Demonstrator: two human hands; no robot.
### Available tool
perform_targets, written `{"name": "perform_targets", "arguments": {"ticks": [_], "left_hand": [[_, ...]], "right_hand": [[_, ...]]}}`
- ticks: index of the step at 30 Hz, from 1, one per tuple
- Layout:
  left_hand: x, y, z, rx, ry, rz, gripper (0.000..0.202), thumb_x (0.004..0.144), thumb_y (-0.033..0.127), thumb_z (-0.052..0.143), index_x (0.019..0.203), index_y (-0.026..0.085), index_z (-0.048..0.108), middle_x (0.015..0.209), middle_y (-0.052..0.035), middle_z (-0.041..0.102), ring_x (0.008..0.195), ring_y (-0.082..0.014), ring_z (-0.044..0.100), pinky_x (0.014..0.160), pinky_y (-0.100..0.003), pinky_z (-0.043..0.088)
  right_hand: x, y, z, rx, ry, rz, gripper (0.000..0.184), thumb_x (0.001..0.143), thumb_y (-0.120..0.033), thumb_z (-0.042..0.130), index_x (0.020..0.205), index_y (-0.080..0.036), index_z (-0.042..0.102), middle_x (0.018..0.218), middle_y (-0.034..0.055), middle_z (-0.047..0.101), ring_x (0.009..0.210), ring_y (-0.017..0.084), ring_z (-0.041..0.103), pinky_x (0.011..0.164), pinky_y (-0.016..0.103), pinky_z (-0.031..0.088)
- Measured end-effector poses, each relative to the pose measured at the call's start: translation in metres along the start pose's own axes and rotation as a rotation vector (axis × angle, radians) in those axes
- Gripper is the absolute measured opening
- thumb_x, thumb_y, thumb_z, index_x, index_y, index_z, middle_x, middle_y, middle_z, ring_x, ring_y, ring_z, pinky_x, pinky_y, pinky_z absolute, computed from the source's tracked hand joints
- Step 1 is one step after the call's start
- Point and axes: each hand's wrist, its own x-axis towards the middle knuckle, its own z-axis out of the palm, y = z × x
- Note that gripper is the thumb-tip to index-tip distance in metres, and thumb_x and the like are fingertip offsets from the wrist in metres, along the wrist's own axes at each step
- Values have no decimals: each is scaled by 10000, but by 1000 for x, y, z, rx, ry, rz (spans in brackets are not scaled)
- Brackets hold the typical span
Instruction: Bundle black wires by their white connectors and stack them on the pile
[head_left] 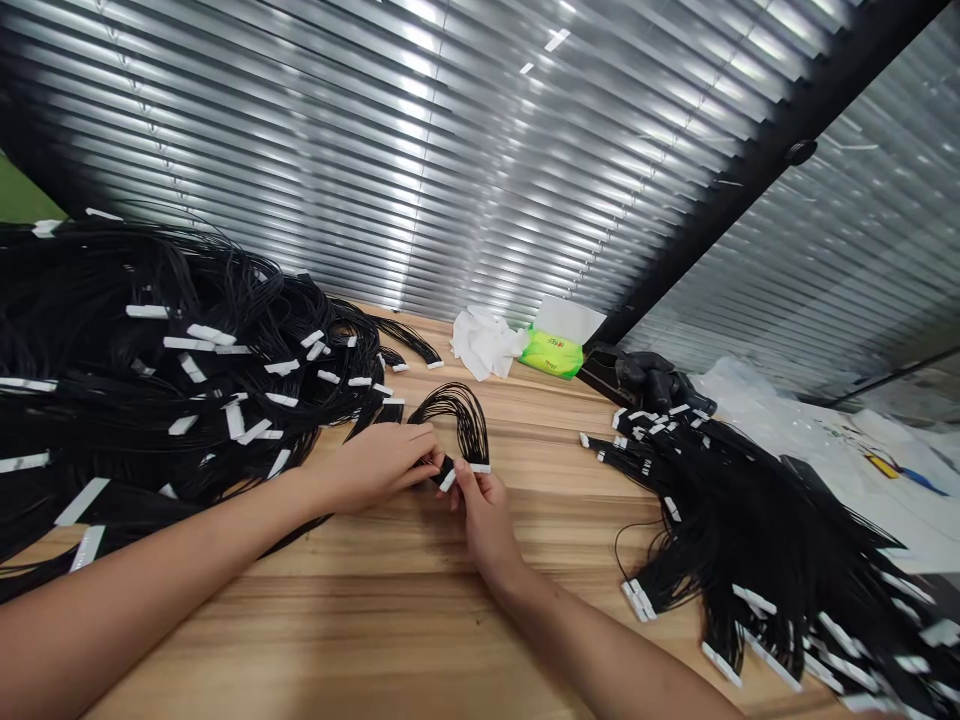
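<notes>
A black wire harness (459, 402) with white connectors on its ends arches up from the table between my hands. My left hand (386, 462) is closed, its fingertips pinching the black wires just behind a white connector (448, 480). From the other side my right hand (484, 510) grips the same harness, thumb on top near a second white connector (481, 468). Part of what the right fingers hold is hidden under the thumb. Left of my left hand lies a large heap of similar black harnesses (247, 400) with many white connectors.
Another pile of black harnesses (757, 520) covers the wooden table's (360, 620) right side. At the back lie crumpled tissue (484, 343) and a green tissue pack (553, 352), before the blinds (360, 150). Clear plastic (765, 395) and a blue-and-yellow tool (904, 472) sit far right.
</notes>
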Motion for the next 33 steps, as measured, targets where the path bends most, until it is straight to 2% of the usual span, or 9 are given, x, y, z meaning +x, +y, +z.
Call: {"name": "perform_targets", "arguments": {"ticks": [4,10,13,16,19,23,25,29,33], "left_hand": [[-1,-3,5,68,61,67,110,891,249,462,825,191,528,806,-2,587,712,-152,527,658,-272,350],[-8,-6,5,277,399,286,315,889,307,509,602,189,456,567,32,512,584,-126,432,619,-292,303],[-11,-7,5,282,472,329,339,883,328,524,579,189,464,509,49,494,528,-107,409,621,-285,321],[-12,-8,7,286,497,243,317,904,287,471,605,191,522,507,44,505,506,-106,419,622,-281,344],[-11,-9,9,293,484,118,319,910,246,436,627,193,572,538,26,550,534,-118,468,643,-283,363],[-8,-8,9,264,404,9,304,905,257,426,671,194,609,675,-3,649,686,-145,568,764,-312,380],[-6,-9,9,209,404,-45,276,906,260,425,731,199,629,760,-10,681,787,-160,592,830,-329,368],[-4,-10,9,28,514,-119,191,898,281,466,902,205,641,926,-26,699,917,-177,592,882,-341,364],[-6,-6,8,-124,658,-95,129,859,280,527,846,189,617,961,-48,659,961,-189,563,892,-349,387]], "right_hand": [[0,0,0,-6,-25,5,465,737,-614,573,561,-186,534,502,-16,536,492,113,455,534,254,350],[-2,-4,-1,33,22,-2,504,736,-590,593,456,-189,472,456,-27,460,496,106,418,551,258,335],[1,-2,-2,205,98,36,447,726,-560,623,512,-189,496,467,-39,454,489,102,408,530,251,317],[4,0,-3,367,142,48,374,710,-514,658,580,-188,530,508,-37,485,506,104,416,514,242,307],[5,-1,-3,441,126,20,319,715,-461,670,616,-183,550,565,-18,554,506,96,390,501,239,291],[3,-7,-3,492,102,-12,283,713,-437,674,643,-185,565,616,1,612,502,93,371,486,242,268],[-1,-9,-2,519,67,-19,272,704,-440,680,671,-187,584,635,3,624,497,91,361,484,244,263],[-12,-12,3,535,-29,-3,290,693,-465,691,678,-191,598,644,1,620,495,88,350,500,246,281],[-22,-14,10,524,-123,21,323,697,-493,689,650,-189,588,633,3,608,483,86,332,517,254,296]]}}
